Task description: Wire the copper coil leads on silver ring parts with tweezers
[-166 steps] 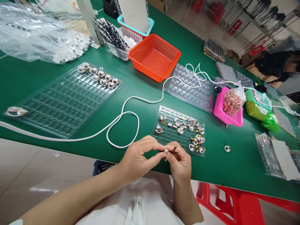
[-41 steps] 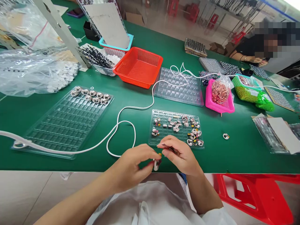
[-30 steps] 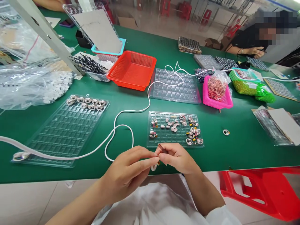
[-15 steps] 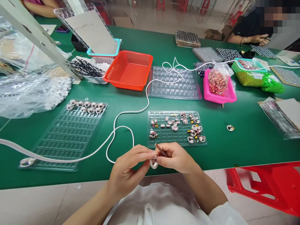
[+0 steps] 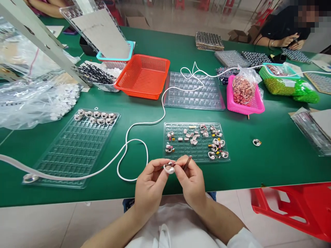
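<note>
My left hand point(image 5: 150, 186) pinches a C-shaped, silvery-white clip-on earbud point(image 5: 170, 169) between thumb and fingers, just above the table's front edge. My right hand point(image 5: 192, 182) is closed around brown tweezers point(image 5: 187, 163), whose upper end sticks up past the fingers. Its thumb and fingertip also touch the right side of the earbud; the exact contact is hidden by the fingers. Right behind both hands lies a clear tray point(image 5: 181, 151) with several similar earbuds point(image 5: 212, 148) bearing yellow tabs, and loose small pale caps point(image 5: 193, 141) in its middle.
A larger clear tray point(image 5: 69, 148) at left holds silvery earbud parts point(image 5: 100, 121). A white cord point(image 5: 139, 123) crosses the green table. Behind stand a red basket point(image 5: 143, 77) and a pink basket point(image 5: 245, 108). One earbud point(image 5: 257, 142) lies at right. A co-worker point(image 5: 287, 31) sits far right.
The earbud, which hung below the left fingers, is now raised and turned between both hands. The left hand has rolled palm-up, and the tweezers now point up to the right.
</note>
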Tool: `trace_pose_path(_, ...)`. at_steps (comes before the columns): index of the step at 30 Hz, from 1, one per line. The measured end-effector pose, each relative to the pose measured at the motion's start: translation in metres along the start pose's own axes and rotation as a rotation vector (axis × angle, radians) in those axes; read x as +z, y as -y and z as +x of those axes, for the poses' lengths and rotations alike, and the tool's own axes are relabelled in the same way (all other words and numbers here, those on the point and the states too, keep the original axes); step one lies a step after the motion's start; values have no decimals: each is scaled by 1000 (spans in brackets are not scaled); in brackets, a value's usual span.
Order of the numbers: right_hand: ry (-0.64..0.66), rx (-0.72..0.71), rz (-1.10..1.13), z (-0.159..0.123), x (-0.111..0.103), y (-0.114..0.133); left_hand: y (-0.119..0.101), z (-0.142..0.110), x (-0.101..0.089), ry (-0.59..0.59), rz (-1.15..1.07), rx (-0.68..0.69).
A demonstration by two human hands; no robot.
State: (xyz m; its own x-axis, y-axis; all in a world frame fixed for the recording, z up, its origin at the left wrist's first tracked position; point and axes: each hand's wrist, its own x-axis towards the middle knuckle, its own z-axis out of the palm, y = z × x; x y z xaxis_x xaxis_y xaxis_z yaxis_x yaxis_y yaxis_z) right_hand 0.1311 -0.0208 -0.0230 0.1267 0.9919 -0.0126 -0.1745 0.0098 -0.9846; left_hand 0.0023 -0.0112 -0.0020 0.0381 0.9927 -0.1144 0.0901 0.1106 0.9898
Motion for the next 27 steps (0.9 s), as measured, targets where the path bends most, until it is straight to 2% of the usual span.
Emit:
trace_pose_path(4,-88,-119,-93,-3,4,-8,-2,-1,8,-30,-106,-36)
trace_pose_path(9,-101,-188,-243,1,0,-5,2,0,4,-48,-80,14)
trace_pose_path(16,85,-635,-768,15,-18,6,-8,9,-11,42,124,49)
trace_pose_path(19,152,-728,-892,18,-24,7,-13,13,-14,93,148,28)
trace_pose_path(23,208,-693,-856,19,-26,10,-11,15,-16,125,122,-15)
trace_pose_path(25,232,-577,-757,19,-26,13,-8,15,-16,129,117,-31)
trace_pose_path(27,255,-387,-654,18,-25,17,-4,15,-17,134,111,-43)
